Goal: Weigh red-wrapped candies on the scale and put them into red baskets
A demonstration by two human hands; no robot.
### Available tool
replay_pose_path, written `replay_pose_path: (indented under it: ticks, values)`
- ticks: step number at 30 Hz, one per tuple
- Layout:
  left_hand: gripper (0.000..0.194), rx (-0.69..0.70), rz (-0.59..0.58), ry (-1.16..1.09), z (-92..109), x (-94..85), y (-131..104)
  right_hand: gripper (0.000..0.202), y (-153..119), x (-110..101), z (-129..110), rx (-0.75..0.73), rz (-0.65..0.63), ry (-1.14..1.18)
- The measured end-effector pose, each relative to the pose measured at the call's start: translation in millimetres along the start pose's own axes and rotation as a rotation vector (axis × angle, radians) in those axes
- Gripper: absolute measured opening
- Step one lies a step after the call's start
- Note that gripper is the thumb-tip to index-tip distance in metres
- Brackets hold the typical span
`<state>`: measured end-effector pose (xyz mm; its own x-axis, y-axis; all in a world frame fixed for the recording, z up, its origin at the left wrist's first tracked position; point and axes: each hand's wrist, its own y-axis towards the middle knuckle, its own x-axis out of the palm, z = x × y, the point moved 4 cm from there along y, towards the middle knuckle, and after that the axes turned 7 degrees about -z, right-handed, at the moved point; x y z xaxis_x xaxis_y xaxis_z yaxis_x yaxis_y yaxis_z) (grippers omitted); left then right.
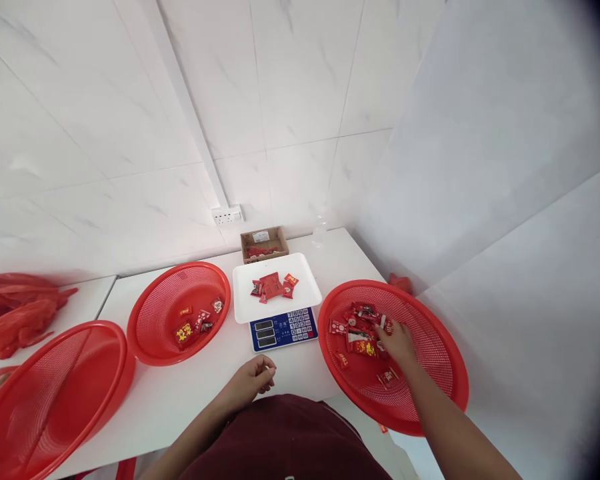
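Note:
My right hand [399,341] reaches into the right red plastic basket [443,357], its fingertips closed at a small red snack packet [387,325] on top of a pile of similar packets [359,331]. The fingertips are partly hidden among the wrappers. My left hand [254,381] hovers in front of the scale, fingers curled in, and nothing shows in them. On the white weighing tray [245,310] lie several red packets [274,285]. The blue scale panel [283,331] with its keys sits below that tray.
A second red basket [145,313] with several packets stands left of the scale; a third [113,380] is at the lower left. Red plastic bags [20,310] lie at far left. Behind the tray is a cardboard box [280,239], near a clear bottle [321,230]. Walls border the table.

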<state>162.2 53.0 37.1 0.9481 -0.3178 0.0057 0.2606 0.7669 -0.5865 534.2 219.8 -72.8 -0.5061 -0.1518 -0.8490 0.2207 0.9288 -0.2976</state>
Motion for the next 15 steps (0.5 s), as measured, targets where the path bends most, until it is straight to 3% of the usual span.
replay_pose_path:
  ticks: [4,8,11,15]
  values:
    - [0.048,-0.007,0.013,0.009,-3.5,5.9,1.5,0.074,10.0,11.6,-17.6,0.020,-0.116,-0.047]
    - [0.046,-0.053,0.006,0.056,-14.2,8.0,2.9,0.079,-5.5,30.7,-20.2,-0.014,-0.219,-0.165]
    - [0.044,-0.067,0.024,0.092,-20.8,6.1,7.2,0.075,-14.8,35.8,-0.2,-0.088,-0.209,-0.233]
    - [0.036,-0.072,0.102,0.216,-17.5,0.1,11.3,0.075,-7.4,38.9,36.5,-0.158,-0.191,-0.285]
